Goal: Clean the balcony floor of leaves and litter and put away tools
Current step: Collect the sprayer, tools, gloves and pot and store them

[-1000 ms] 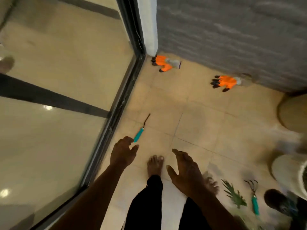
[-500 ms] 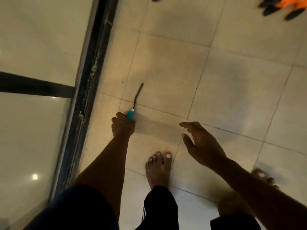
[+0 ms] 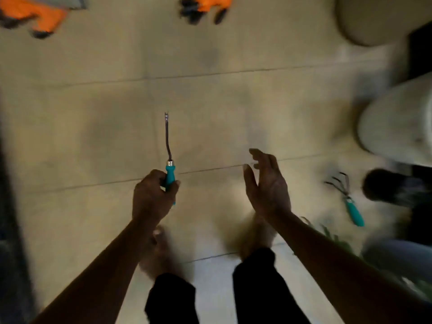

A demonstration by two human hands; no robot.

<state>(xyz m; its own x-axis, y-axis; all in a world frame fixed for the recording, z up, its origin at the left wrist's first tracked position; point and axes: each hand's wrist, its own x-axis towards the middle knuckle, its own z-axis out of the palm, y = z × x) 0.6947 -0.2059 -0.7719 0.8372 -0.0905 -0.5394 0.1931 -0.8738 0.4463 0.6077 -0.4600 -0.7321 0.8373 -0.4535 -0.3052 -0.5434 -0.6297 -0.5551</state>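
My left hand (image 3: pixel 152 197) grips the teal handle of a weeder tool (image 3: pixel 167 141), whose thin forked metal shaft points away from me above the tiled floor. My right hand (image 3: pixel 266 185) hovers beside it, fingers spread and relaxed, holding nothing. A small hand rake (image 3: pixel 348 199) with a teal handle lies on the floor to the right. Green leaves (image 3: pixel 332 237) lie near my right forearm. Two orange gloves with black fingertips, one glove (image 3: pixel 35 12) at the top left and the other glove (image 3: pixel 205 8) at the top middle, lie on the tiles.
Pale round plant pots, one pot (image 3: pixel 374 17) at the top right and another pot (image 3: pixel 397 127) below it, stand along the right side. A dark round object (image 3: pixel 388 185) sits beside the rake. A dark door frame (image 3: pixel 9 206) runs down the left edge. My bare feet stand on the tiles below.
My left hand reached the weeder on the floor, closed round its handle and lifted it. The view swung right, away from the glass door, bringing the pots and rake closer.
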